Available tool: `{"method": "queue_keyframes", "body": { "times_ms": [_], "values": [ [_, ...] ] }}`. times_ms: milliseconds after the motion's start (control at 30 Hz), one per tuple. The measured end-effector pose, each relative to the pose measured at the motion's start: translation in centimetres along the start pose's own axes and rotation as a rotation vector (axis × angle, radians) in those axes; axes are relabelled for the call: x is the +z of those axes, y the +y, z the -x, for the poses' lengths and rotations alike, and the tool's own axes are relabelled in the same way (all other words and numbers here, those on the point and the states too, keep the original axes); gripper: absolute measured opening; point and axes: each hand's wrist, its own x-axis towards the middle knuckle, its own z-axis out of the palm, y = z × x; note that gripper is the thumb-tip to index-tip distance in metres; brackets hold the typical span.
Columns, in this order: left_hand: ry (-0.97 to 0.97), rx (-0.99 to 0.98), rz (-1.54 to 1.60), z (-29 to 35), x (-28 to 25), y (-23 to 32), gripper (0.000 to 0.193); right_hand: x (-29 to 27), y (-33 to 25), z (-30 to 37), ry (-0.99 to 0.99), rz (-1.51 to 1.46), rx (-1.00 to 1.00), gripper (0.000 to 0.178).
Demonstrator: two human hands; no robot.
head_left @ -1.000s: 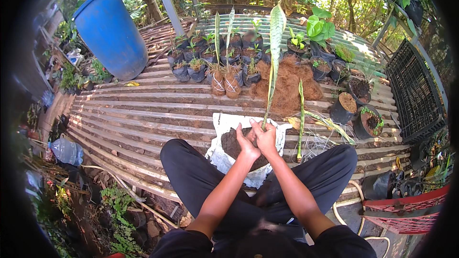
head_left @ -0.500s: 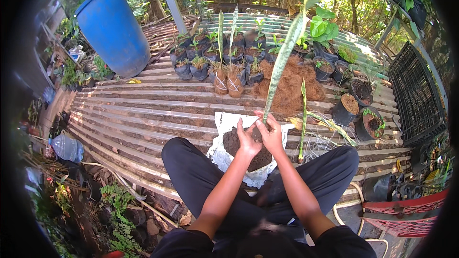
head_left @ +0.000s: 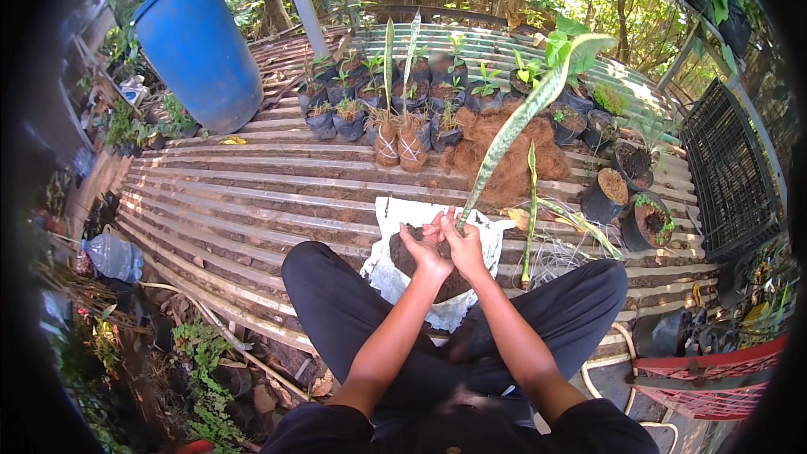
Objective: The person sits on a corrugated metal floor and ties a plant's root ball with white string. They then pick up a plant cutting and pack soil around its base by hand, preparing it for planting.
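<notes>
A long, mottled green snake plant leaf [head_left: 514,128] rises from between my two hands and leans to the right, its tip curled over. My right hand [head_left: 464,250] is closed around its lower end. Cupped against it from the left is my left hand [head_left: 427,256], fingers curled in at the leaf's base; my hands hide that base. Directly beneath them, dark soil [head_left: 454,287] lies on a white plastic sack [head_left: 382,267] between my legs. A second, shorter snake plant leaf [head_left: 530,202] lies to the right of the sack.
Brown coconut fibre [head_left: 513,155] lies ahead, beside two wrapped bundles [head_left: 399,145] holding upright leaves. Several bagged seedlings [head_left: 349,122] stand behind. A blue barrel [head_left: 202,55] is far left; black pots [head_left: 603,195] and a black crate [head_left: 730,168] are right. A red crate [head_left: 710,378] sits lower right.
The snake plant leaf has tipped further to the right, and its tip is lower. Both my hands have shifted slightly, the right one moving left and down, closer to the left one.
</notes>
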Motion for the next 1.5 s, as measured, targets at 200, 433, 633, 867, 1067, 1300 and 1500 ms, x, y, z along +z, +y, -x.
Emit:
{"method": "queue_keyframes", "body": {
  "times_ms": [200,433,633,867,1067,1300,1500],
  "values": [
    [0.18,0.062,-0.049,1.0,1.7,-0.4,0.102,0.0,0.5,0.1,-0.066,-0.15,0.003,0.039],
    [0.138,0.042,-0.171,0.3,0.4,-0.7,0.106,0.3,0.2,-0.5,0.122,-0.195,0.031,0.034],
    [0.155,0.039,-0.213,-0.9,-0.6,-1.9,0.1,-0.2,-0.4,-0.7,0.21,-0.283,0.078,0.032],
    [0.236,0.03,-0.188,0.5,1.9,-0.8,0.091,-0.1,-0.8,-1.1,0.155,-0.007,-0.026,0.024],
    [0.203,-0.131,-0.195,0.8,2.4,-1.1,0.084,-0.8,-1.4,-0.9,-0.001,-0.165,-0.162,0.018],
    [0.169,0.13,-0.068,0.5,1.2,-2.0,0.081,-0.3,-0.5,-0.5,-0.091,-0.339,-0.071,0.023],
    [0.163,0.121,-0.156,1.2,1.4,-2.0,0.102,-0.5,0.4,-0.8,0.027,-0.23,0.13,0.042]
  ]
}}
